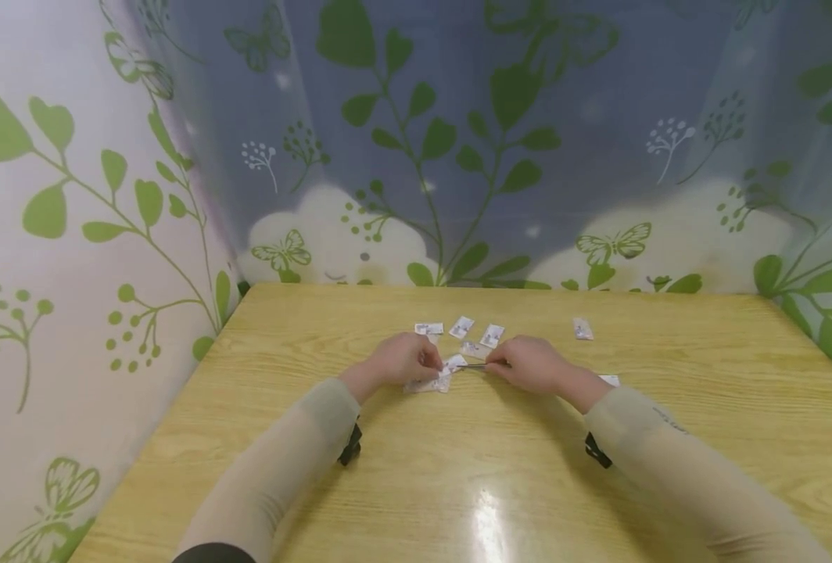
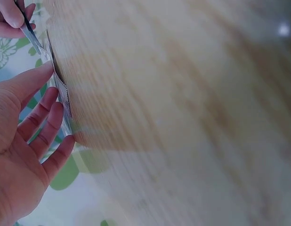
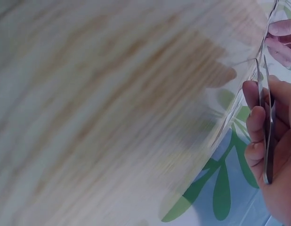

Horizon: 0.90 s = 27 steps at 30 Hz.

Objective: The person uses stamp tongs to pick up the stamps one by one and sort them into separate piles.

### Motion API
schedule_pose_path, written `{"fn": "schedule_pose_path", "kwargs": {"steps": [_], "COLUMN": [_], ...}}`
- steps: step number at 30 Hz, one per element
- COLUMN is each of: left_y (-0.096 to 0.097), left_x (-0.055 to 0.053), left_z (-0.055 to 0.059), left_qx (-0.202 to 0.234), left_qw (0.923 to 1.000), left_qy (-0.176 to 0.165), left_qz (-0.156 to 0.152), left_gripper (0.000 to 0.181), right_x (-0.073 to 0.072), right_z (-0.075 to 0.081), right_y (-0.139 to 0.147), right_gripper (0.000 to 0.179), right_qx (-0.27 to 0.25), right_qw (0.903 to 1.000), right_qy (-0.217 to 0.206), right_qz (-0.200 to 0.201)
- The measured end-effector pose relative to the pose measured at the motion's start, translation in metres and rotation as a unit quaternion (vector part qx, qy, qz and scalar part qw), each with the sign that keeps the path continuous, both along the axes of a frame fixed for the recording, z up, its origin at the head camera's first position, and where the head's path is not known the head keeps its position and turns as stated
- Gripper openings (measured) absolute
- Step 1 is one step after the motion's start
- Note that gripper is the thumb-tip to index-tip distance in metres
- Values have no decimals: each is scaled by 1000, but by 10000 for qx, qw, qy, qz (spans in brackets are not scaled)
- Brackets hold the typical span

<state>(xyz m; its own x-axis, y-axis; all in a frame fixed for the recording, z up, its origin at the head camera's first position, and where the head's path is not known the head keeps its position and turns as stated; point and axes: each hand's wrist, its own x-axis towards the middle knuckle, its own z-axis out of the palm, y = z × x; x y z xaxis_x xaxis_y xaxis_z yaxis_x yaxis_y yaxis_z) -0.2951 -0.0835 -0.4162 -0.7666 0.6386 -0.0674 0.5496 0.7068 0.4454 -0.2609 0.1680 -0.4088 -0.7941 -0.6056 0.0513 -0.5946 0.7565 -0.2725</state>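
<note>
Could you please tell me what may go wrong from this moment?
The tweezers in the right grip point toward the left grip, so they could poke it. The small packet at their tips looks thin and might slip or crease. Neighbouring packets lie close by and could be pushed aside.

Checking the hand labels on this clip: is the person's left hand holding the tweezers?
No, the right wrist view shows the tweezers gripped in the right hand.
</note>
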Motion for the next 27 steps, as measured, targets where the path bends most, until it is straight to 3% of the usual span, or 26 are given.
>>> {"fn": "schedule_pose_path", "kwargs": {"steps": [9,19,23,27], "left_y": [1,0,-1,1], "left_x": [1,-3,-5,0], "left_z": [-1,-3,-4,4], "left_qx": [40,12,31,58], "left_qw": [10000,10000,10000,9999], "left_qy": [79,76,-52,-52], "left_qz": [4,17,58,107], "left_gripper": [4,5,6,8], "right_x": [0,7,15,28], "right_z": [-1,7,16,25], "right_y": [-2,17,31,47], "right_gripper": [15,14,15,13], "right_qx": [123,-321,-491,-645], "right_qw": [9998,9993,9986,9978], "right_qy": [103,195,177,108], "right_qz": [-101,-82,-6,107]}}
